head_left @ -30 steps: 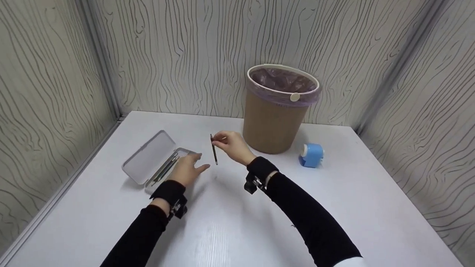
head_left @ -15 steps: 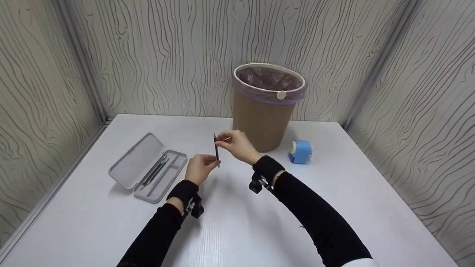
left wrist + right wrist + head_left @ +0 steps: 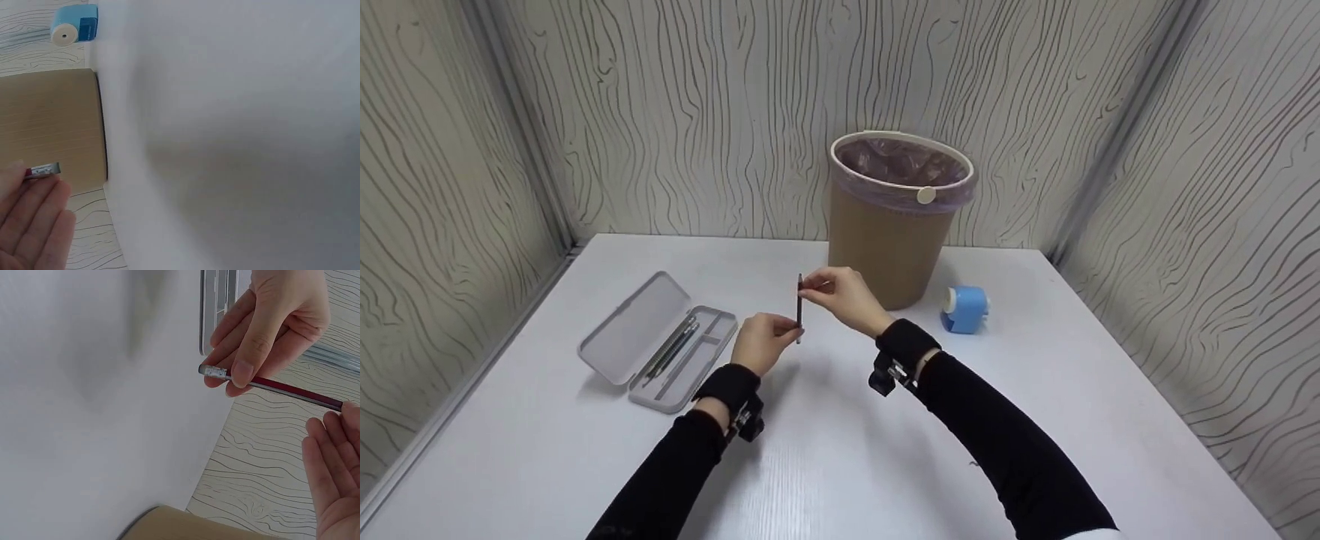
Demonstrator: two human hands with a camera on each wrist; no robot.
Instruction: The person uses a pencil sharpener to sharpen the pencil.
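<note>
Pencil (image 3: 295, 392) came under two-handed control.
Left hand (image 3: 760, 343) had joined, pinching its lower end below the pinching right hand (image 3: 846, 295).

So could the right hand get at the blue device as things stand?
Probably yes, after releasing the pencil: the right hand pinches its upper end, but nothing appears to stand in front of the blue device.

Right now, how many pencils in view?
3 visible: one pencil pinched by the left hand and right hand, two more pencils in the open case; others could be hidden there.
</note>
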